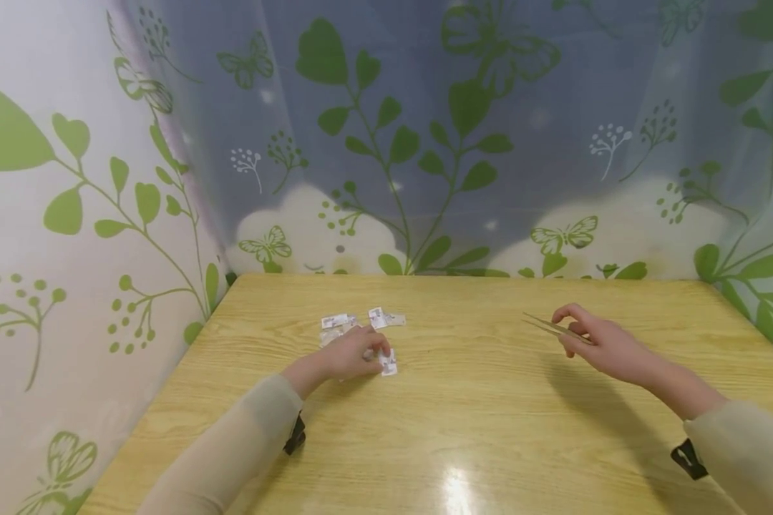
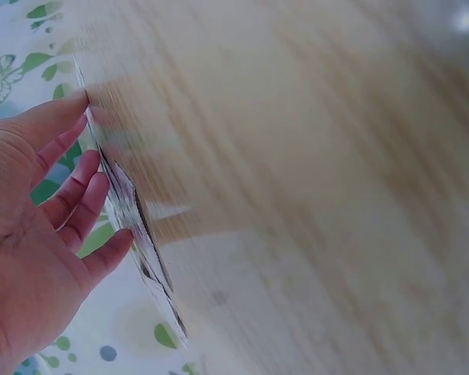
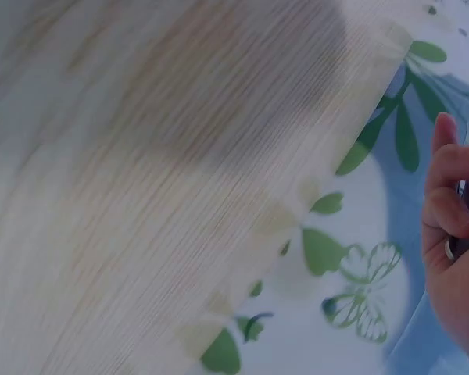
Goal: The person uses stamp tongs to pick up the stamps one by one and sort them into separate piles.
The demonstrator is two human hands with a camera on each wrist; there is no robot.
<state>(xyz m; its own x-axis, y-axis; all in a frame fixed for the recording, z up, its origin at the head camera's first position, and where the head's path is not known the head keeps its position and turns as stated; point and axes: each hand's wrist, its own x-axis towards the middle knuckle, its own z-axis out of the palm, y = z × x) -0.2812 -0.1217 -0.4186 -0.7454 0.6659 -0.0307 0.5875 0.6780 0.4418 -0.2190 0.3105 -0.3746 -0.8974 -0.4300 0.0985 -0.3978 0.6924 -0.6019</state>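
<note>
Several small white and clear packets (image 1: 361, 322) lie in a loose cluster on the wooden table (image 1: 477, 400), left of centre. My left hand (image 1: 375, 355) rests at the cluster's near edge, and its thumb and fingers hold one small packet (image 1: 389, 366). In the blurred left wrist view that packet (image 2: 137, 223) shows edge-on against the fingers (image 2: 82, 199). To the right, my right hand (image 1: 570, 333) hovers just above the table and pinches thin metal tweezers (image 1: 546, 325) that point left. The right wrist view shows only its curled fingers (image 3: 449, 207) at the frame's edge.
A plastic curtain printed with green leaves and butterflies (image 1: 425, 143) closes off the table's back and both sides. The table's far edge (image 1: 464, 277) meets the curtain. Bare wood lies between the two hands and along the near side.
</note>
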